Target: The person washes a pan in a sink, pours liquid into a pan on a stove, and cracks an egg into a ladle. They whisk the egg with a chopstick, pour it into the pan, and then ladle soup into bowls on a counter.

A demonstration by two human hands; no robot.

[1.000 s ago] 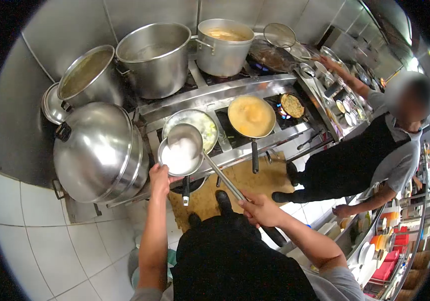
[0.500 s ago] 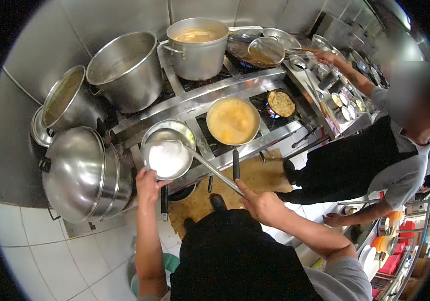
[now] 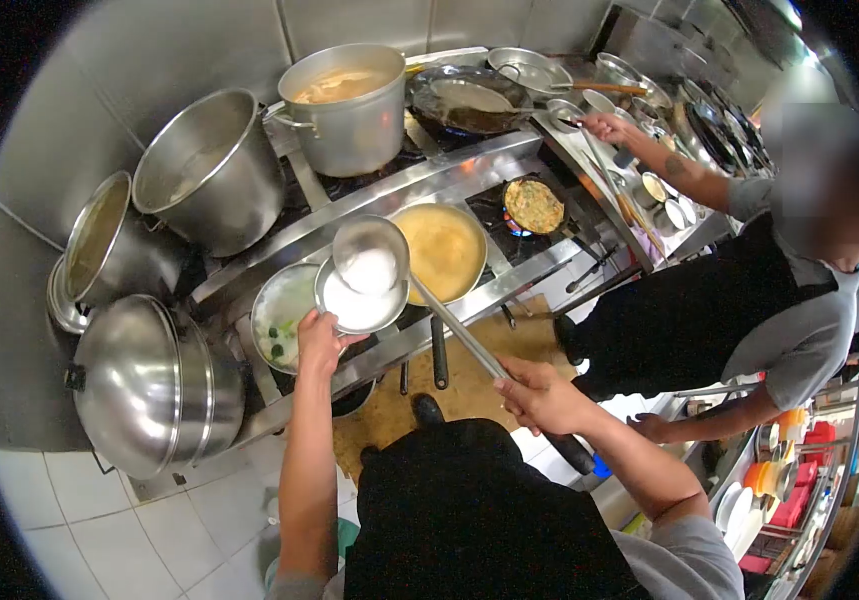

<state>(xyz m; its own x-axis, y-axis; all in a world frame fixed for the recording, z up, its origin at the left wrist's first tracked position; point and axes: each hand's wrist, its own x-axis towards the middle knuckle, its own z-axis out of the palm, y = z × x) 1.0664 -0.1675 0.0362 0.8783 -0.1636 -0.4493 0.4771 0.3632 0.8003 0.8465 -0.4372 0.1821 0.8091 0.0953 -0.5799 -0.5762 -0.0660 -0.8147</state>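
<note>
My left hand [image 3: 318, 345] grips the rim of a small metal bowl [image 3: 397, 303] with something white inside. My right hand [image 3: 546, 395] is wrapped round the long handle of a ladle [image 3: 374, 235], whose scoop rests over the bowl and has white stuff in it. Just right of the bowl, partly covered by it and the ladle, is a pan of yellow sauce [image 3: 449, 250]. Behind my left hand, a second pan [image 3: 271, 290] holds pale liquid with green pieces; the bowl hides part of it.
Big metal pots [image 3: 214, 190] line the back left, beside a domed steamer [image 3: 129, 385]. A stockpot [image 3: 344, 135] stands on the back burner. A small pan of egg-like food [image 3: 534, 207] sits over a flame. On the right, a co-worker [image 3: 689, 310] reaches over the wok [image 3: 494, 115].
The bowl and ladle have moved right, from over the left pan to beside the sauce, uncovering green pieces in that pan. My right hand has shifted right. The view has shifted slightly.
</note>
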